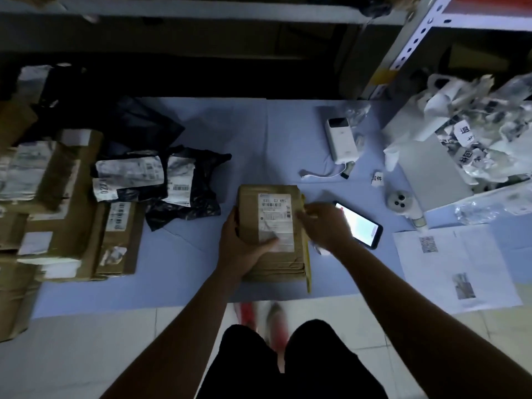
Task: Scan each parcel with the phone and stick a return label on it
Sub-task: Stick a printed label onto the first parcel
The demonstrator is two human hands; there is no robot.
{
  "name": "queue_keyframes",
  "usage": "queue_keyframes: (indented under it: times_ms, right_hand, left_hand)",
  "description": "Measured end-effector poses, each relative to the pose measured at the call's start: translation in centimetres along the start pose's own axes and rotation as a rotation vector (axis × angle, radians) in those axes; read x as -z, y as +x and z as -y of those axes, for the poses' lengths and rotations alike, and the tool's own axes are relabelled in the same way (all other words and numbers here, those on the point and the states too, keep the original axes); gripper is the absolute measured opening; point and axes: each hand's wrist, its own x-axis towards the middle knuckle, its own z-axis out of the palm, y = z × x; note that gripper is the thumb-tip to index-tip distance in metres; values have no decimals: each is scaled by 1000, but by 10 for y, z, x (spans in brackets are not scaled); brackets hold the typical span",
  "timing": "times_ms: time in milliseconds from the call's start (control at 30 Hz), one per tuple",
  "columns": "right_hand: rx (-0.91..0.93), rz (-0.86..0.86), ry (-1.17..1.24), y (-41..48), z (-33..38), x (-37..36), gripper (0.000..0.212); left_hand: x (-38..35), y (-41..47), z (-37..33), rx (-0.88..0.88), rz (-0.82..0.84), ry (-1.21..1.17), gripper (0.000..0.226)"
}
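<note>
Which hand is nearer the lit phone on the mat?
Right. The right hand overlaps the left end of the phone in the head view. The left hand grips the brown parcel at its left edge, the side away from the phone.

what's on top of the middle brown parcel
A white shipping label with a barcode lies on the brown parcel; the thumb of the left hand covers its lower edge, hiding the print there.

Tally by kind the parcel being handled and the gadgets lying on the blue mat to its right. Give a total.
Brown parcel: 1
Phone: 1
Power bank: 1
Charging cable: 1
Total: 4
</note>
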Motion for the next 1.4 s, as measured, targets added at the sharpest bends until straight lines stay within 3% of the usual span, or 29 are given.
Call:
queue_keyframes:
  times_ms: [100,200,333,433,667,800,1000,1200,1400]
  right_hand:
    - [-19,-97,-32,16,-15,34,33]
    - [-27,-47,-116,29,-44,48,47]
    - [-98,132,-423,44,-84,52,86]
    - [-139,220,-494,51,-109,51,103]
    - [106,111,-538,59,-141,44,88]
    - [124,115,-483,61,-147,46,87]
    - [9,50,-220,65,-141,57,95]
    - [104,-27,82,51,-113,85,77]
    - [244,126,-108,14,-86,107,84]
  left_hand:
    - [-2,1,4,63,-2,19,92]
    - [-4,-1,3,103,-3,27,94]
    - [-9,-2,-6,149,-8,12,95]
    - [-12,-3,-14,189,-30,12,90]
    - [-28,-14,-29,188,-81,27,95]
    - [-40,-18,-36,165,-135,80,100]
    - [-48,-19,-41,151,-178,182,110]
    - [-51,-20,-42,172,-177,287,122]
    - [-49,-19,-43,197,-143,287,129]
